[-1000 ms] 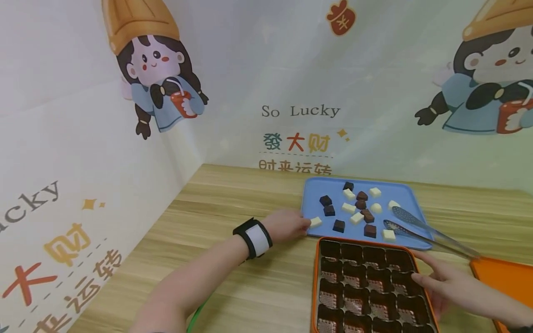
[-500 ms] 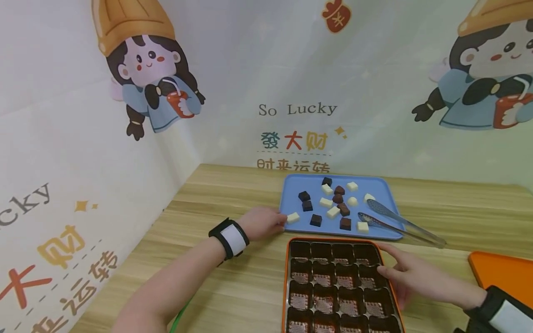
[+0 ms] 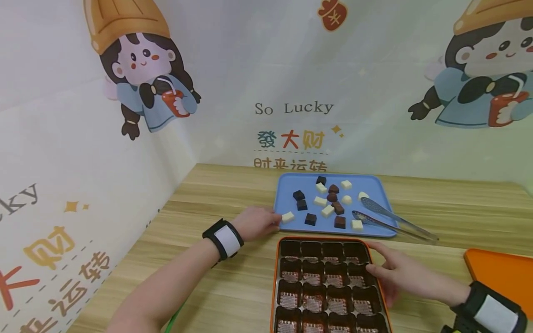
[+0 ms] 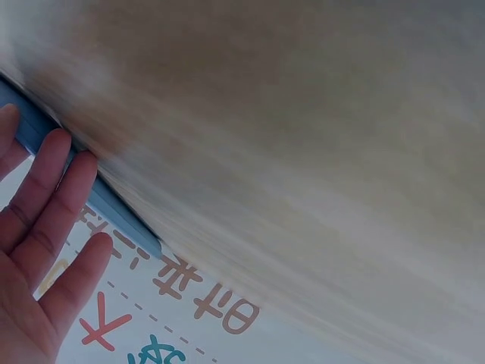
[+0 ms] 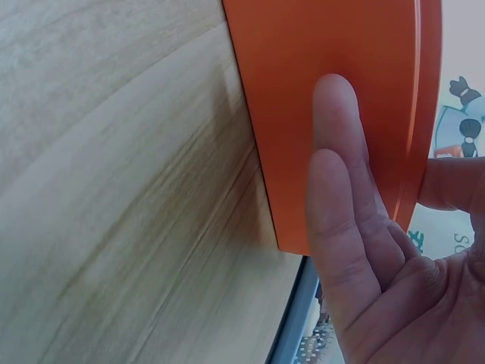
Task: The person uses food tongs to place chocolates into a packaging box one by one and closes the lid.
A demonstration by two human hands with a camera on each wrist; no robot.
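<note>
My left hand (image 3: 257,223) touches the left edge of a blue tray (image 3: 291,181) with its fingertips. In the left wrist view its fingers (image 4: 67,189) are fairly straight against the tray's side. Light and dark chocolates (image 3: 320,201) lie scattered on the tray, and metal tongs (image 3: 395,219) rest across its right edge. Nearer to me stands an orange box (image 3: 276,273) with a brown compartment insert (image 3: 325,277). My right hand (image 3: 405,273) presses its right side; in the right wrist view, straight fingers (image 5: 333,197) lie along the orange wall. The visible compartments hold nothing.
An orange flat piece (image 3: 499,275) lies at the far right of the wooden table (image 3: 441,199). A printed cloth (image 3: 225,69) hangs behind and at the left. A green cord (image 3: 174,319) shows beside my left forearm.
The blue tray, with the chocolates and tongs, has shifted left along with my left hand. My right hand and the orange box have moved left too. The tongs now lie apart from the orange piece.
</note>
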